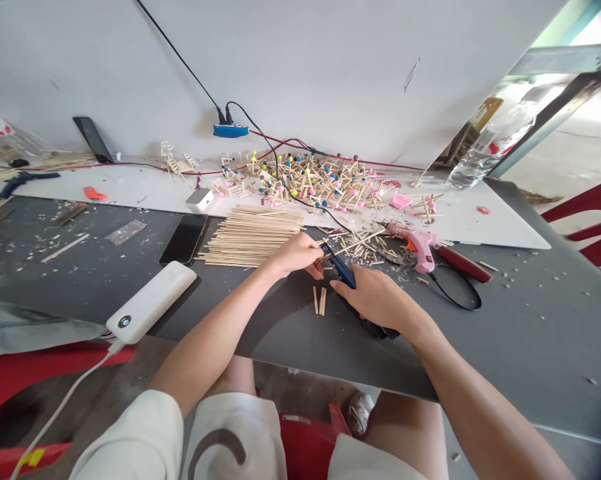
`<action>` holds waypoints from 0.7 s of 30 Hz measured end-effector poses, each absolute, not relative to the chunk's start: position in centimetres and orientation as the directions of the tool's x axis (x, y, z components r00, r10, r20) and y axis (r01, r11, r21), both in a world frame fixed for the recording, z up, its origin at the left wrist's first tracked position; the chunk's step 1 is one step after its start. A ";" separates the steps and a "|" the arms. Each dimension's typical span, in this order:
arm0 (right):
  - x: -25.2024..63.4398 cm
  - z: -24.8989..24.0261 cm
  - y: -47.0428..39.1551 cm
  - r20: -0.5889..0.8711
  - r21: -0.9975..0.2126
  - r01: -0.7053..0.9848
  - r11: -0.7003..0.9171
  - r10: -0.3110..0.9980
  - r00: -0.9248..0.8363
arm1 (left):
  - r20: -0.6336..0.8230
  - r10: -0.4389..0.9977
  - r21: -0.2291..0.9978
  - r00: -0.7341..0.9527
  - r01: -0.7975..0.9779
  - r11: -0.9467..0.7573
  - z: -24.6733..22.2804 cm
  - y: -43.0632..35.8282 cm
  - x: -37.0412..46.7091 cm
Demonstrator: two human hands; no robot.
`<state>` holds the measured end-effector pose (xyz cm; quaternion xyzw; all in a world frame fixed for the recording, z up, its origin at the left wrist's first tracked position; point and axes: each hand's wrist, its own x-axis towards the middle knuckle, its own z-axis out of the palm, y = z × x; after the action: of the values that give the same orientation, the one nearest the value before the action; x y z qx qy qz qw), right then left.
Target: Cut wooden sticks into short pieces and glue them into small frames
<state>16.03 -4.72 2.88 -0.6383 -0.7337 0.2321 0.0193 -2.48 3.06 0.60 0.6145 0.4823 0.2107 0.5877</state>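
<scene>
Arms: two, bare forearms over the grey tabletop (280, 327). Left arm enters from lower left and extends up and to the right; left hand (300, 255) is palm down, fingers curled and closed narrowly on a thin pale wooden stick (365, 241). Right arm enters from lower right, angled up and to the left; right hand (375, 297) is wrapped around the handles of a dark blue metal hand cutter (342, 268), its head directed up and left toward the left fingertips.

Location of held stick: at the cutter head, slanting up to the right, above the tabletop. Whether the blades touch it: cannot tell.

Counts:
- Cutter: 1. Held stick: 1.
- Short flat pale wooden pieces (316, 300): 3, on the tabletop just below the left hand; two nearly together, one slightly apart.
- Layer of long pale wooden sticks (253, 237): 1, left of the hands; individual sticks too many to count.
- Pink glue gun (420, 247): 1, right of the scraps.
- Red-handled tool (464, 264): 1, beside the glue gun.
- Black phones: 2; one flat (184, 239), one leaning on the wall (93, 139).
- White power bank (153, 301): 1, near the table edge.
- Heap of stick pieces with coloured balls (310, 177): 1, behind; balls not countable.
</scene>
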 end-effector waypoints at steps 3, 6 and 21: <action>16.1 2.8 -4.7 -0.257 -0.391 0.917 0.079 0.947 -0.192 | -0.311 0.833 0.928 0.457 0.334 0.163 0.5 3.2 -2.5; 16.4 2.4 -4.4 -0.249 -0.439 0.896 0.070 0.949 -0.196 | -0.307 0.831 0.927 0.463 0.343 0.152 0.6 3.3 -2.7; 16.9 2.5 -3.3 -0.306 -0.703 0.704 -0.096 0.935 -0.179 | 0.211 0.884 0.603 0.417 0.656 -0.453 0.3 3.5 -2.8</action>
<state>16.88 -3.29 2.47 -0.6243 -0.6565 0.3977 0.1450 -2.81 3.48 0.27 0.8123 0.4740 0.2587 0.2204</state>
